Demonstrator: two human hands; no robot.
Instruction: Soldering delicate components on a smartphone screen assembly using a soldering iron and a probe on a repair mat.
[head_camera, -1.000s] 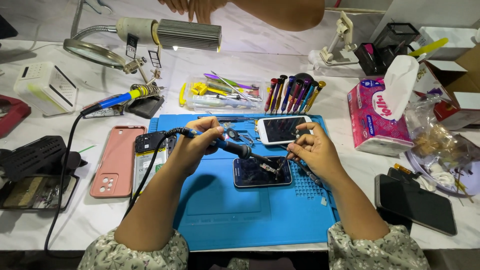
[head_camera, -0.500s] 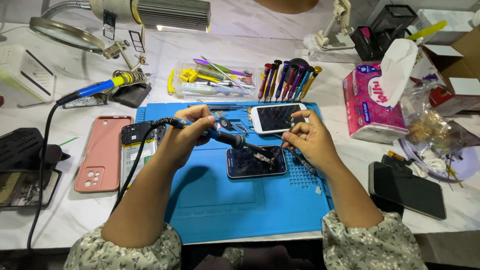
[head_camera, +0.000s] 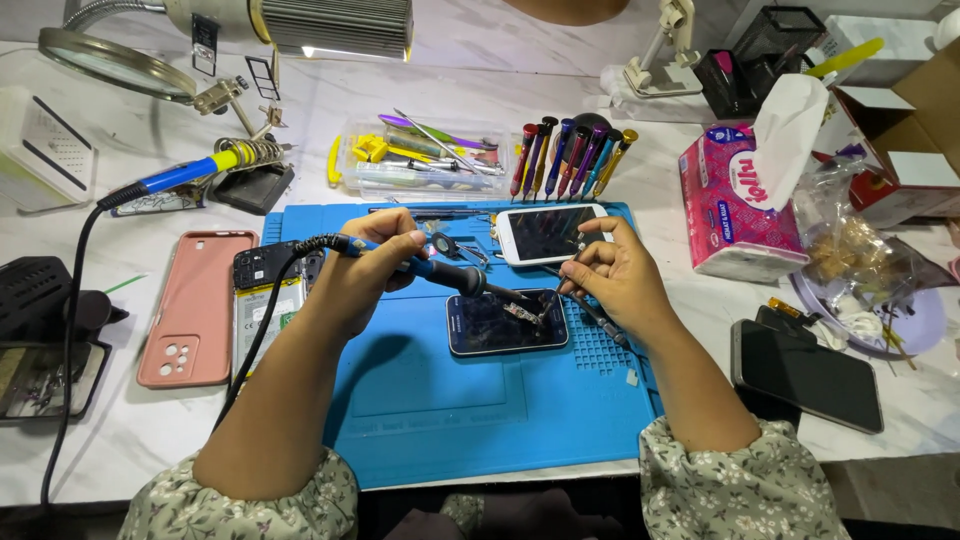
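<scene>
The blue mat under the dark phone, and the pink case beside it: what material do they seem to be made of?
The blue mat looks like soft matte silicone or rubber: moulded recesses, dull surface. The pink case seems flexible matte plastic or silicone, with smooth rounded corners; which one, the look leaves open.

There is one view only, from a camera on the person's head. It looks steeply down and forward over the white surface (head_camera: 130, 440), from close range: both forearms enter from the bottom edge and the blue mat (head_camera: 450, 410) fills the middle. The lamp (head_camera: 330, 25) is cut off by the top edge, so the camera sits just above and behind it. The box (head_camera: 900, 130) marks the right limit. No second view shares the scene.
</scene>
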